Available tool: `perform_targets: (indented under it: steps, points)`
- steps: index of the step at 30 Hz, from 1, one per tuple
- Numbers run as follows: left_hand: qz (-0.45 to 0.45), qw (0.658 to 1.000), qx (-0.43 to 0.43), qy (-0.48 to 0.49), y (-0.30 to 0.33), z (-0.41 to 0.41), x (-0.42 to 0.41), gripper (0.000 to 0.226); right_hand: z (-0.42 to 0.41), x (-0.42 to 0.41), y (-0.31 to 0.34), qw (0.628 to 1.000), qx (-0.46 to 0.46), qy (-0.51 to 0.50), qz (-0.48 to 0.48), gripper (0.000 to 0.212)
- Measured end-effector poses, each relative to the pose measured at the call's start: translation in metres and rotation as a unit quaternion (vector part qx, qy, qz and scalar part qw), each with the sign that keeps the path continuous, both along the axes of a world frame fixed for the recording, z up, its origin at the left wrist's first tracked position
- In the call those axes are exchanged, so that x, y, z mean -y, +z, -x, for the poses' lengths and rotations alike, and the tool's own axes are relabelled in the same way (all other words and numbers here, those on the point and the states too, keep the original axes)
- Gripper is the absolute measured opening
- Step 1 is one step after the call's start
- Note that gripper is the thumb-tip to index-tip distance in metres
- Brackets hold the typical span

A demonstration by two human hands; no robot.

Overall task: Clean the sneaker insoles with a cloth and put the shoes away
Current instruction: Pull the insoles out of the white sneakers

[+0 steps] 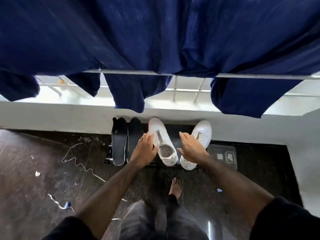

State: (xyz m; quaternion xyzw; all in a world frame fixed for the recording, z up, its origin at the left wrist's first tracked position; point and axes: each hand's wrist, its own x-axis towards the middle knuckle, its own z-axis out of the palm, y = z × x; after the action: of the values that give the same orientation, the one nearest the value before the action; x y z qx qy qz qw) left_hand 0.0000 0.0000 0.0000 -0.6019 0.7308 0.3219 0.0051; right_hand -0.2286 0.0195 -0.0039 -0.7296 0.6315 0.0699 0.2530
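Two white sneakers stand on a low black shoe rack [174, 135] against the white wall. My left hand [144, 149] touches the outer side of the left sneaker [164, 144] with relaxed fingers. My right hand [191, 146] lies over the opening of the right sneaker [202, 132], fingers spread and nearly straight. Two dark insoles [119, 144] lean on the rack's left end. No cloth is visible.
Blue garments [155, 40] hang from a rail overhead, close above the rack. A clear plastic box [222, 155] sits right of the rack. White cord [78, 163] and scraps litter the dark stone floor on the left. My bare foot [175, 186] stands before the rack.
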Motion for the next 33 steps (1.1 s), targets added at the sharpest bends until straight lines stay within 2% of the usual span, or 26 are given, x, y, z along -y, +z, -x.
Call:
perform_targets:
  steps: [4, 7, 11, 14, 17, 19, 26, 33]
  points:
    - [-0.102, 0.99, -0.052, 0.084, -0.018, 0.012, 0.007, 0.066, -0.003, 0.013, -0.025, 0.998, 0.015, -0.012, -0.054, 0.07]
    - [-0.16, 0.976, -0.072, 0.128, -0.035, 0.017, 0.011, 0.069, -0.013, 0.02, -0.043, 0.995, 0.024, -0.018, -0.095, 0.071]
    - [-0.201, 0.96, -0.101, 0.165, -0.07, 0.019, 0.017, 0.066, -0.028, 0.034, -0.07, 0.995, 0.006, -0.023, -0.101, 0.065]
    - [-0.218, 0.949, -0.115, 0.196, -0.087, 0.017, 0.018, 0.065, -0.035, 0.045, -0.086, 0.993, -0.008, -0.043, -0.114, 0.047]
    - [-0.223, 0.947, -0.132, 0.189, -0.1, 0.011, 0.017, 0.063, -0.041, 0.047, -0.097, 0.991, -0.005, -0.053, -0.12, 0.024]
    - [-0.227, 0.948, -0.136, 0.178, -0.102, 0.006, 0.018, 0.062, -0.048, 0.044, -0.095, 0.991, 0.007, -0.067, -0.113, 0.019]
    - [-0.202, 0.957, -0.171, 0.119, -0.08, -0.016, 0.011, 0.05, -0.063, 0.009, -0.059, 0.981, 0.074, -0.147, -0.099, 0.02]
    - [-0.163, 0.968, -0.186, 0.035, -0.056, -0.027, -0.045, 0.076, -0.062, -0.081, -0.022, 0.959, 0.192, -0.206, -0.031, 0.02]
